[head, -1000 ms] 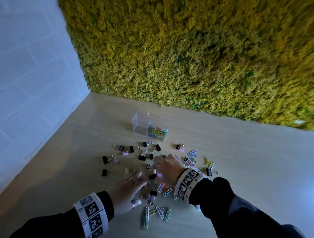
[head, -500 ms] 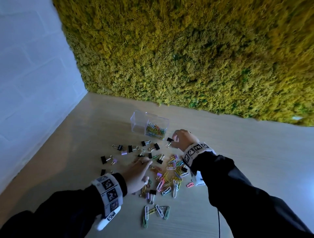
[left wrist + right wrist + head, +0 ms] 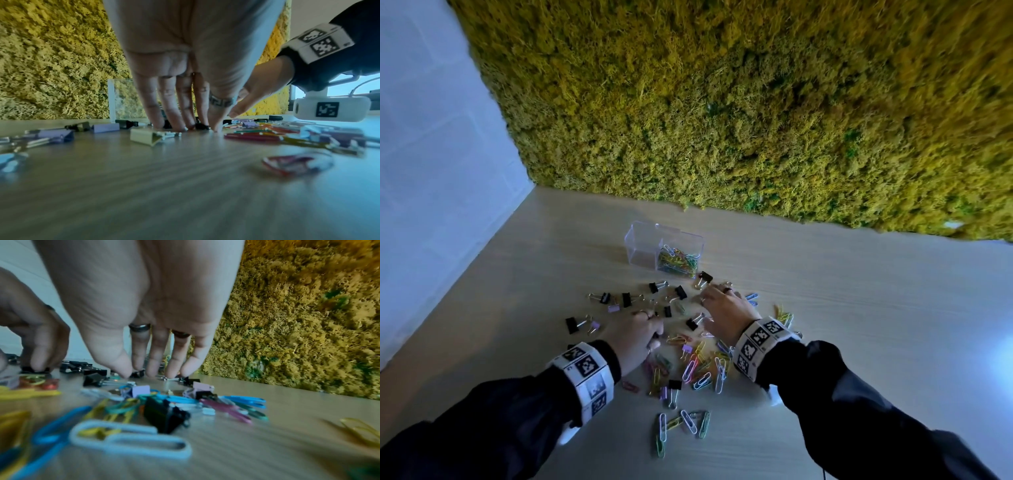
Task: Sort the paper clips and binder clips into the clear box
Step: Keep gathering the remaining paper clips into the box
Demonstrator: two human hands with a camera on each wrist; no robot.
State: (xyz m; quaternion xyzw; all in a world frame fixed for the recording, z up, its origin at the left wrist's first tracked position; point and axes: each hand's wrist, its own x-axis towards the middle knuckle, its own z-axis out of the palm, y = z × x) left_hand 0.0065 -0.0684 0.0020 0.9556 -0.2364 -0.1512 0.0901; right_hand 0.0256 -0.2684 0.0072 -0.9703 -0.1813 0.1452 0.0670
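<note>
My left hand [image 3: 635, 334] is down on the pale wooden table [image 3: 859, 308], fingers straight, tips touching the wood next to small black binder clips [image 3: 200, 126]. I cannot tell if it has got hold of one. My right hand [image 3: 726, 310] is close beside it, fingers straight and pointing down, tips among more little black clips [image 3: 137, 374]. I cannot tell if it holds one either.

All around my hands lie lots of bright paper clips [image 3: 702, 371] in blue, yellow, pink and white, mixed with black and purple binder clips [image 3: 604, 297].

Farther away, near the yellow-green mossy wall [image 3: 756, 120], stands the small clear plastic box [image 3: 664, 251] with two parts. The right part already has a pile of coloured paper clips inside [image 3: 678, 262]. The left part looks like it has nothing in it. So I think I am not even half done: most clips are still on the table, and no binder clips are in the box yet.
</note>
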